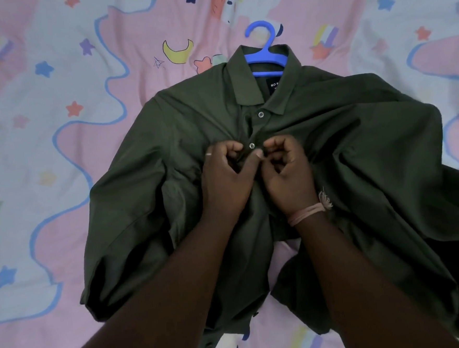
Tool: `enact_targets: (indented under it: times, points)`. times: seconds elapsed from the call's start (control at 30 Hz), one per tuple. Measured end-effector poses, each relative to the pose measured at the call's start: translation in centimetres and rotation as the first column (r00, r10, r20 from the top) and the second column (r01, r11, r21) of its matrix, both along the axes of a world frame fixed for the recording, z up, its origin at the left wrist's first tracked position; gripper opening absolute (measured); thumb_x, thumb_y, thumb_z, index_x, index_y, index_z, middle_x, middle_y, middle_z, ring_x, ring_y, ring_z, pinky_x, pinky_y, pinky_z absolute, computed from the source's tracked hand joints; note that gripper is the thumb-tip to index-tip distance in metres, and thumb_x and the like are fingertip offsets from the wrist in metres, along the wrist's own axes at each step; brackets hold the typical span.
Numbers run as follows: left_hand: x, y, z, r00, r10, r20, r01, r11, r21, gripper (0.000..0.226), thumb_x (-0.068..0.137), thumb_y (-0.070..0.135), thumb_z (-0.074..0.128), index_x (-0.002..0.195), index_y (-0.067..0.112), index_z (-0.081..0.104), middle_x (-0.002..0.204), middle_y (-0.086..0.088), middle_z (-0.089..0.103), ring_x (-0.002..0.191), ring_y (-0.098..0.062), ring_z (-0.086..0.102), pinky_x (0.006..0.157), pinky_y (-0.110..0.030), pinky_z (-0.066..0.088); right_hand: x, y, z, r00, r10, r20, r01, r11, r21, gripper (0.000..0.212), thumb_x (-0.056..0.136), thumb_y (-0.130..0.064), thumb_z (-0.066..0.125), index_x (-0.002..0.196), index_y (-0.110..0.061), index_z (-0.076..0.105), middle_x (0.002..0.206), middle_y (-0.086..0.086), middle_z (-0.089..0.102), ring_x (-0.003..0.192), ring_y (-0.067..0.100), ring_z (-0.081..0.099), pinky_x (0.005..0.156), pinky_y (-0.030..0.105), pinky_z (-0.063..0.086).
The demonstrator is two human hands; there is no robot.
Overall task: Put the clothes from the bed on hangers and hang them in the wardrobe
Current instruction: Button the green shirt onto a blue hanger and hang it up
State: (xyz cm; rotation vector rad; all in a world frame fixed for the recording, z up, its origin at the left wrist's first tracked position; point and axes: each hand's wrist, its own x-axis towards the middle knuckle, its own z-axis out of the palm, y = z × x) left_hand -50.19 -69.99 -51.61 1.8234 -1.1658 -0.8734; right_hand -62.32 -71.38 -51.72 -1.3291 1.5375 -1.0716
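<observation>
The placket of a dark green woven shirt (192, 127) is pinched from both sides by the left hand (224, 179) and right hand (288, 175), fingers curled just below the 2nd of 2 visible buttons. The shirt is spread over a blue plastic hanger (266, 54), only its hook and neck showing at the collar, mid-bed on a pink star-printed sheet (60, 185). A frayed pink band (307, 214) is worn on the right wrist; the collar label is cut off and unreadable.
</observation>
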Motion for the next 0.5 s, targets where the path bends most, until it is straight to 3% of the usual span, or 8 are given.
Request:
enact_targets:
  times: [0.1, 0.17, 0.23, 0.3, 0.37, 0.5]
  points:
    - [0.2, 3.2, 0.3, 0.991, 0.015, 0.132, -0.009, 0.999, -0.047, 0.043, 0.077, 0.031, 0.085, 0.108, 0.017, 0.059, 0.106, 0.002, 0.056, 0.095, -0.015, 0.057, 0.087, -0.028, 0.049, -0.6, 2.7, 0.1, 0.950, 0.090, -0.300, -0.116, 0.991, -0.070, 0.032, 0.080, -0.004, 0.069, 0.111, -0.009, 0.061, 0.119, 0.010, 0.047, 0.106, 0.016, 0.056, 0.096, 0.027, 0.049]
    - [0.5, 4.9, 0.1, 0.967, -0.027, 0.255, 0.040, 0.998, -0.048, 0.033, 0.079, 0.019, 0.079, 0.107, 0.015, 0.061, 0.105, -0.002, 0.059, 0.097, -0.020, 0.059, 0.088, -0.039, 0.052, -0.9, 4.3, 0.0, 0.860, 0.147, -0.489, -0.193, 0.980, -0.044, 0.042, 0.079, -0.015, 0.073, 0.119, -0.012, 0.061, 0.126, 0.011, 0.046, 0.119, 0.025, 0.047, 0.106, 0.031, 0.039]
    - [0.8, 5.7, 0.5, 0.954, -0.051, 0.297, 0.065, 0.997, -0.036, 0.018, 0.083, 0.010, 0.072, 0.100, 0.014, 0.067, 0.100, -0.002, 0.065, 0.094, -0.021, 0.063, 0.086, -0.040, 0.053, -1.2, 4.7, 0.0, 0.814, 0.183, -0.551, -0.228, 0.973, -0.014, 0.045, 0.081, -0.022, 0.072, 0.124, -0.012, 0.061, 0.127, 0.011, 0.050, 0.120, 0.028, 0.045, 0.106, 0.034, 0.038]
    - [1.3, 5.7, 1.6, 0.975, 0.013, 0.223, -0.010, 1.000, -0.013, 0.013, 0.087, 0.007, 0.067, 0.095, 0.016, 0.070, 0.095, 0.001, 0.070, 0.090, -0.018, 0.067, 0.084, -0.034, 0.053, -1.3, 4.3, 0.3, 0.805, 0.131, -0.578, -0.194, 0.980, -0.048, 0.034, 0.084, -0.019, 0.066, 0.116, -0.010, 0.066, 0.115, 0.013, 0.059, 0.105, 0.033, 0.055, 0.096, 0.041, 0.046]
    - [2.3, 5.5, 2.8, 0.993, 0.093, 0.069, -0.100, 0.989, 0.105, 0.011, 0.090, 0.010, 0.067, 0.094, 0.020, 0.070, 0.091, 0.007, 0.073, 0.086, -0.009, 0.068, 0.081, -0.028, 0.053, -1.4, 3.5, 1.2, 0.819, 0.044, -0.572, -0.135, 0.984, -0.118, 0.019, 0.085, -0.009, 0.059, 0.100, -0.008, 0.069, 0.097, 0.013, 0.065, 0.088, 0.036, 0.061, 0.081, 0.044, 0.051]
    - [4.7, 6.0, 5.4, 0.932, 0.210, -0.296, -0.115, 0.945, 0.306, 0.010, 0.095, 0.011, 0.064, 0.101, 0.018, 0.067, 0.085, 0.000, 0.070, 0.069, -0.008, 0.062, 0.067, -0.027, 0.050, -2.2, 3.6, 5.0, 0.862, -0.035, -0.506, -0.044, 0.989, -0.142, 0.015, 0.093, -0.010, 0.059, 0.101, -0.007, 0.071, 0.094, 0.008, 0.074, 0.086, 0.028, 0.070, 0.077, 0.036, 0.055]
